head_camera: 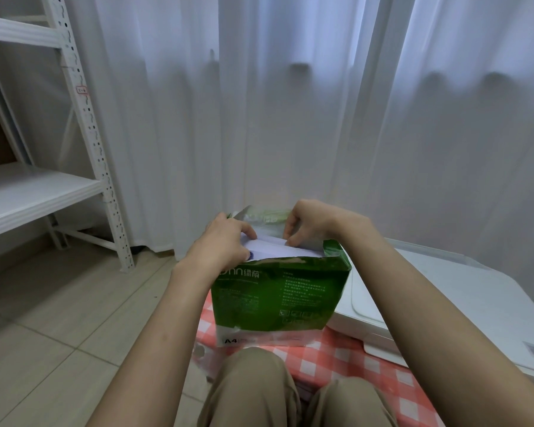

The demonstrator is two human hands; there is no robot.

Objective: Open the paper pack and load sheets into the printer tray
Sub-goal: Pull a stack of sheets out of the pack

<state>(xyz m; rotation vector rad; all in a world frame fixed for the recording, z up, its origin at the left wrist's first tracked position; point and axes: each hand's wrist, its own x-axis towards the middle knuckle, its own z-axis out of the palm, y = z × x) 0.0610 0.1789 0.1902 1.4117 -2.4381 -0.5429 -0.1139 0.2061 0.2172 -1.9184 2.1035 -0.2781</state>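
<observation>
Fingers (248, 232) pinching sheets (275, 251), left hand (225, 241), right hand (309, 223), wrists bent

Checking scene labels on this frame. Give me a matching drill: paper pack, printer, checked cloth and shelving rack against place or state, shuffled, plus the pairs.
Things:
1. paper pack
2. printer
3. checked cloth
4. shelving rack

Place or state:
A. far left, beside the curtain
B. red and white, spread underneath
C. green, upright, top torn open, white sheets showing
D. white, to the right of the pack

Pairs: 1-C, 2-D, 3-B, 4-A.
</observation>
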